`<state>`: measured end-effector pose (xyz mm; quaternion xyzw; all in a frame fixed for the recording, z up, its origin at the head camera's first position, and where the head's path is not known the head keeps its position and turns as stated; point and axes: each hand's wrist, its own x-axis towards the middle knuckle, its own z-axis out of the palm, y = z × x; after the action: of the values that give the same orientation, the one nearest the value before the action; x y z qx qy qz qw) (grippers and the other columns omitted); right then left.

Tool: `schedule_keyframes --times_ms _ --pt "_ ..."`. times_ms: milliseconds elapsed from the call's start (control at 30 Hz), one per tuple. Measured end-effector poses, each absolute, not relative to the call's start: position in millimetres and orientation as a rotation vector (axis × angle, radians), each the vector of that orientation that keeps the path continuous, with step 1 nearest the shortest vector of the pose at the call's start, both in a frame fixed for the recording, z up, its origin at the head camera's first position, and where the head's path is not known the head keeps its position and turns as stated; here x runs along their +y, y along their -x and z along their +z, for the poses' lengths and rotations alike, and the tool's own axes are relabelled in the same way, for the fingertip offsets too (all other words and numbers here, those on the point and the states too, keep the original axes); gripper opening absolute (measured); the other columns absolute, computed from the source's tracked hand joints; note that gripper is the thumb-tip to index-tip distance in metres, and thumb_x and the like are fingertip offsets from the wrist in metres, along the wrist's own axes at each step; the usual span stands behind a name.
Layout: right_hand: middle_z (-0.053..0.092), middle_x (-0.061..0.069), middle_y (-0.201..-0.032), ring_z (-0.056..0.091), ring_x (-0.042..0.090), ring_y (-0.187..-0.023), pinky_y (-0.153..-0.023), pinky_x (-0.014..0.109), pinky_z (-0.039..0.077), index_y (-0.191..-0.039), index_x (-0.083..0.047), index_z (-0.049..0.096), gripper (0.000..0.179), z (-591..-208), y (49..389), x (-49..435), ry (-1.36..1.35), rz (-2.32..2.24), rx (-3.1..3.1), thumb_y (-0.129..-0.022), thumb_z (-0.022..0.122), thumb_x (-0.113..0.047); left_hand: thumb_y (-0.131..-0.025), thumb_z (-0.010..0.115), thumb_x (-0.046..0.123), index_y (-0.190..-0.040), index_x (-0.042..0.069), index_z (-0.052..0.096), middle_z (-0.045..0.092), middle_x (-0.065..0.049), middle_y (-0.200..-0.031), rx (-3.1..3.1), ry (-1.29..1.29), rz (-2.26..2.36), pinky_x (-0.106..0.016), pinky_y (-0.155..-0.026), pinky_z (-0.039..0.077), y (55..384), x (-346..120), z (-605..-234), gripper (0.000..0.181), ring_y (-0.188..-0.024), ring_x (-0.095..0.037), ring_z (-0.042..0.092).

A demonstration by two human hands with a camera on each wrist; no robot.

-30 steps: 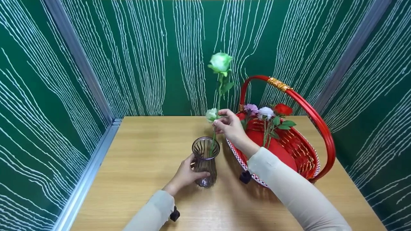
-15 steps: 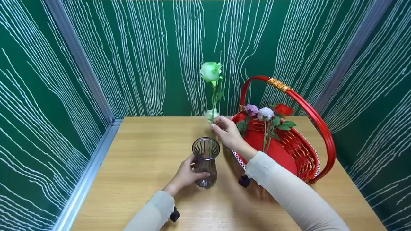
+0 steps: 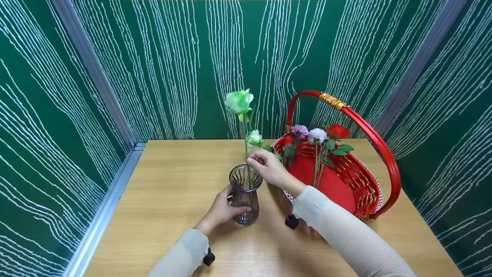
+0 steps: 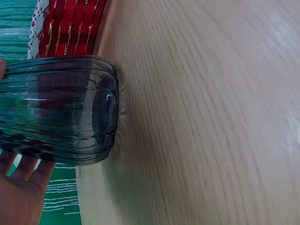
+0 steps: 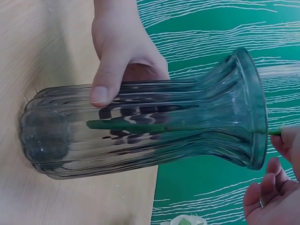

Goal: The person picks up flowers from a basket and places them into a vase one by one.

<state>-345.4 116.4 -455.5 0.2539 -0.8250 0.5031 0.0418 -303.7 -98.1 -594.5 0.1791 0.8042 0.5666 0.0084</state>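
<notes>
A ribbed clear glass vase (image 3: pixel 246 207) stands upright on the table, gripped around its body by my left hand (image 3: pixel 223 209). My right hand (image 3: pixel 271 167) pinches the stem of a light green artificial rose (image 3: pixel 239 101) just above the rim. A smaller pale bud (image 3: pixel 254 137) branches off near these fingers. In the right wrist view, the green stem (image 5: pixel 126 125) runs through the vase mouth, its end above the base. The left wrist view shows the vase bottom (image 4: pixel 103 108) at the tabletop, with fingers (image 4: pixel 28 168) behind the glass.
To the right stands a red woven basket (image 3: pixel 365 188) with a tall arched handle (image 3: pixel 388 154). It holds a purple flower (image 3: pixel 300 130), a white flower (image 3: pixel 318 135) and a red flower (image 3: pixel 338 131). Green walls with white streaks surround the wooden table (image 3: pixel 173 173).
The rose has come down and leftward, its stem sinking deeper into the vase. My right hand has lowered with it, while my left hand and the vase stay nearly still.
</notes>
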Motion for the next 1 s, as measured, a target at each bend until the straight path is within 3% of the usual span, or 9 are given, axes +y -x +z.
schedule_keyframes --times_ms 200,567,767,1000 --pt "0.06 0.004 -0.093 0.052 0.016 -0.085 -0.073 0.029 0.045 -0.102 -0.006 0.078 0.011 -458.1 342.8 116.1 -0.753 1.494 -2.579 -0.106 0.07 -0.012 -0.081 0.097 0.025 -0.149 0.006 0.056 0.07 -0.018 -0.139 2.515 -0.56 1.774 -0.053 -0.114 0.057 304.1 -97.7 -593.7 0.082 -0.131 -0.035 0.066" --pt "0.068 0.007 -0.087 0.055 0.013 -0.078 -0.067 0.021 0.048 -0.105 0.001 0.075 0.009 -460.4 344.4 124.0 -0.723 1.572 -2.532 -0.101 0.074 -0.007 -0.079 0.098 0.027 -0.15 0.008 0.057 0.071 -0.014 -0.14 2.509 -0.601 1.789 -0.051 -0.115 0.056 305.5 -97.6 -594.0 0.084 -0.13 -0.031 0.067" --pt "0.075 0.012 -0.097 0.06 0.011 -0.084 -0.073 0.021 0.052 -0.108 0.002 0.076 0.013 -461.1 345.5 132.3 -0.692 1.585 -2.515 -0.1 0.077 -0.007 -0.079 0.098 0.028 -0.153 0.008 0.055 0.069 -0.015 -0.143 2.479 -0.585 1.795 -0.051 -0.115 0.056 303.2 -98.3 -592.8 0.087 -0.13 -0.032 0.067" --pt "0.075 0.01 -0.1 0.062 0.013 -0.084 -0.072 0.021 0.056 -0.116 0.002 0.076 0.019 -461.9 345.1 148.8 -0.619 1.627 -2.545 -0.102 0.075 -0.012 -0.08 0.097 0.024 -0.152 0.008 0.055 0.068 -0.016 -0.143 2.473 -0.576 1.803 -0.051 -0.115 0.056 303.2 -97.4 -594.1 0.084 -0.131 -0.033 0.067"
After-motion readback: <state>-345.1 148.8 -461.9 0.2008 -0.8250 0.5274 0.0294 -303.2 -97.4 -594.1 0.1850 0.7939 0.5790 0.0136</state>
